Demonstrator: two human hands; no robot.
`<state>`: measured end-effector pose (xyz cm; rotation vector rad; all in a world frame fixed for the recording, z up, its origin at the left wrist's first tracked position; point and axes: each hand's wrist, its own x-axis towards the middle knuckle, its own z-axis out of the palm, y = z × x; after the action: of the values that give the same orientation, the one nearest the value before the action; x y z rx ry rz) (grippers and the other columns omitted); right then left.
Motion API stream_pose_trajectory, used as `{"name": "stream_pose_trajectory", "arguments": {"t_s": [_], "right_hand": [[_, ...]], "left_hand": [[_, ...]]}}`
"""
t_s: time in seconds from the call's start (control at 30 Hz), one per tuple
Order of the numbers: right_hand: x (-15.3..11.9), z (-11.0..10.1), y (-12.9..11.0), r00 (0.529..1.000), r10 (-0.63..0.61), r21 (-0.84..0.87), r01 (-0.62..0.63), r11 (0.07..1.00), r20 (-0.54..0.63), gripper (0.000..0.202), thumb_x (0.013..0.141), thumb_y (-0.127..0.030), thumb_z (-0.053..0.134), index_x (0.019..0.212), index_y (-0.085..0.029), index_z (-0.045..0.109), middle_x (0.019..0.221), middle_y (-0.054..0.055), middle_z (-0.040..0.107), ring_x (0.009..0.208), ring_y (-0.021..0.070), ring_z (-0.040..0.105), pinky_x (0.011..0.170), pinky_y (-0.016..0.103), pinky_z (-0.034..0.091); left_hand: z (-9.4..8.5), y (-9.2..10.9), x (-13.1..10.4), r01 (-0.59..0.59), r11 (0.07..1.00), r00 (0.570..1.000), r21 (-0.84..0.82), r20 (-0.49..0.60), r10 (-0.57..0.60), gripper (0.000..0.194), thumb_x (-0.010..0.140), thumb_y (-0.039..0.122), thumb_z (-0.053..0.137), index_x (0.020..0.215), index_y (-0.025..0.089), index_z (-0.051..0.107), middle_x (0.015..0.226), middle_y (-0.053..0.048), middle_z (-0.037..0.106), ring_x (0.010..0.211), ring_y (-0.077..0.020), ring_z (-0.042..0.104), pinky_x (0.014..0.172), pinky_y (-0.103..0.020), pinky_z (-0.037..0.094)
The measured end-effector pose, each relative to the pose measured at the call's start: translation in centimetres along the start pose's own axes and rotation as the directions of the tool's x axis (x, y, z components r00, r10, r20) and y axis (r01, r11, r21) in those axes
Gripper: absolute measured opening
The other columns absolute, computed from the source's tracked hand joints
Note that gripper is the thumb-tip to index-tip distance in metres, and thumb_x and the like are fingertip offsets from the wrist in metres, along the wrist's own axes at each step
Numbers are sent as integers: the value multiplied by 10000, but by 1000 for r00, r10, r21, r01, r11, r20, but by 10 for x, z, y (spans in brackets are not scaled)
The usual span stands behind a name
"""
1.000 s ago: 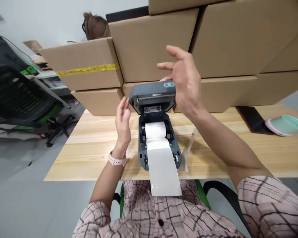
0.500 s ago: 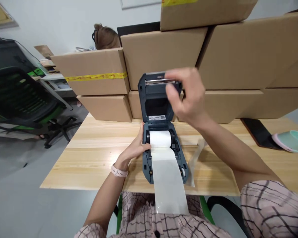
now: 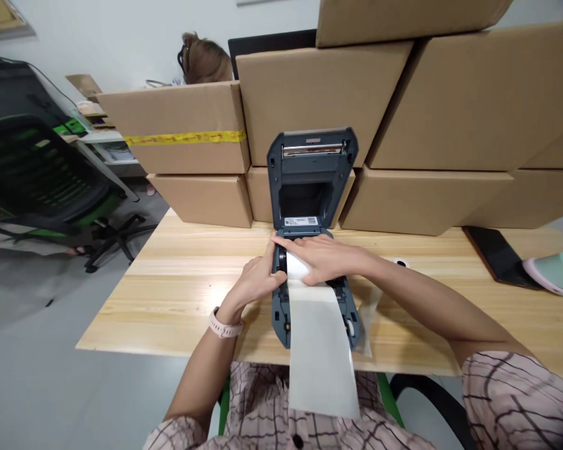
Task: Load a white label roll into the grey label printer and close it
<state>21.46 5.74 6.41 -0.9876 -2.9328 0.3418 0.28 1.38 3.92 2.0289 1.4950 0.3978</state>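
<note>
A dark grey label printer (image 3: 281, 319) stands on the wooden table with its lid (image 3: 309, 169) raised. Inside lies a white label roll (image 3: 296, 267), and its pale strip (image 3: 321, 350) hangs over the table's front edge. My left hand (image 3: 258, 275) grips the printer's left side, thumb over the rim beside the roll. Across the top of the roll lies my right hand (image 3: 323, 255), its fingers stretched toward the left rim and covering much of the roll. A loose translucent strip (image 3: 368, 319) lies to the right of the printer.
Cardboard boxes (image 3: 319, 100) are stacked behind the printer along the table's back (image 3: 206, 250). A black phone (image 3: 497, 256) and a mint-green cup (image 3: 556, 274) are at the right. Beyond the boxes shows a person's head (image 3: 206, 59). An office chair (image 3: 42, 175) stands left.
My right hand has moved down from the raised lid onto the label roll. My left hand stays at the printer's left side. The view has shifted slightly.
</note>
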Motion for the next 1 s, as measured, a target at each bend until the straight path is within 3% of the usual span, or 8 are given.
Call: {"name": "stream_pose_trajectory", "arguments": {"t_s": [0.13,0.27,0.4,0.5,0.6,0.73,0.83,1.0], "right_hand": [[-21,-33,-5,994,-100,147,104,984,-32,1095,735,-318,740,1678,-219,192,1330,121,717,930,265,728,749,354,560],[-73,-70,6,959,-153,328,227,917,-238,1073,812,-385,772,1679,-316,146,1394,74,675,1122,252,718,902,363,588],[-110,-64,36,854,160,541,159,826,-496,1136,755,-467,873,1667,-339,209,1364,121,692,1186,294,711,900,401,589],[-113,-34,63,711,501,684,-38,728,-494,1086,763,-358,883,1658,-294,272,1442,204,637,1157,308,723,820,390,591],[-104,-2,85,627,660,742,-188,643,-414,1057,751,-288,865,1648,-228,309,1509,247,567,1143,316,724,840,397,600],[-89,28,101,653,687,759,-259,598,-318,1097,719,-322,855,1642,-173,283,1496,231,583,1210,344,693,1003,501,584],[-90,35,106,689,664,741,-277,612,-290,1111,698,-379,879,1633,-186,312,1565,207,525,1371,383,590,1145,543,494],[-147,32,119,774,616,835,-237,496,-147,1085,762,-517,855,1649,-383,245,1651,90,452,1553,346,385,1251,556,374]], "left_hand": [[2,-4,1,-11,999,1000,-41,-11,11,892,767,281,509,1619,138,286,806,-43,705,679,-269,628,627,-329,440],[3,-6,1,-30,999,999,-44,-35,29,945,767,291,527,1654,141,237,957,-102,765,796,-307,688,705,-358,479],[0,-4,0,1,999,1000,-35,-2,-1,993,772,298,500,1683,143,135,1009,-106,777,845,-320,701,764,-383,485],[0,-2,1,35,999,999,-1,15,-35,1009,766,307,495,1685,137,115,1010,-116,773,859,-337,698,770,-400,480],[1,-2,1,18,1000,1000,-14,-10,-18,996,765,296,499,1682,141,142,972,-101,771,833,-320,693,757,-388,475],[2,-3,1,-3,999,999,-43,-32,2,1001,759,281,505,1681,134,145,948,-86,773,802,-296,689,727,-363,469],[1,-2,2,25,998,1000,-53,-3,-25,1026,749,272,503,1685,127,109,982,-89,770,857,-300,692,770,-373,477],[1,-2,2,58,997,998,-48,35,-56,1039,764,275,494,1687,128,40,971,-85,747,833,-284,666,774,-368,470]]}}
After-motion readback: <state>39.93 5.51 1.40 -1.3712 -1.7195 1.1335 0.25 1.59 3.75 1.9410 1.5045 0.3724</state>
